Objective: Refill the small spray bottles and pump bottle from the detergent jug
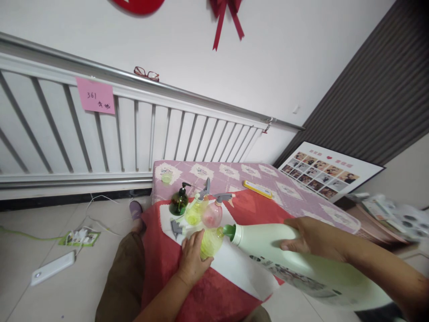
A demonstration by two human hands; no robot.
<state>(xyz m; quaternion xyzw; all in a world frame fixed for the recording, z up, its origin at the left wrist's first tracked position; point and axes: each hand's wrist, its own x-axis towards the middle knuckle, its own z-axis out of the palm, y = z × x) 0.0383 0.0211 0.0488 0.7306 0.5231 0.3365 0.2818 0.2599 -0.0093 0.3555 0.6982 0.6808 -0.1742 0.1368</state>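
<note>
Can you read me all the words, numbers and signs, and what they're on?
"361": on the pink rectangular paper note; handwritten characters beneath are too blurred.
Red heart sign: on the white, black-edged photo board; its pink writing is too small.
Large pale green plastic bottle: label too blurred.
Flat yellow and white rectangular case: print too small.
Round red wall decoration: white mark cut off.

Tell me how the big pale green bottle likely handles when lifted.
The big bottle may feel unwieldy, being far longer than the right hand gripping it. It is probably fairly stiff, showing no obvious dent there.
</note>
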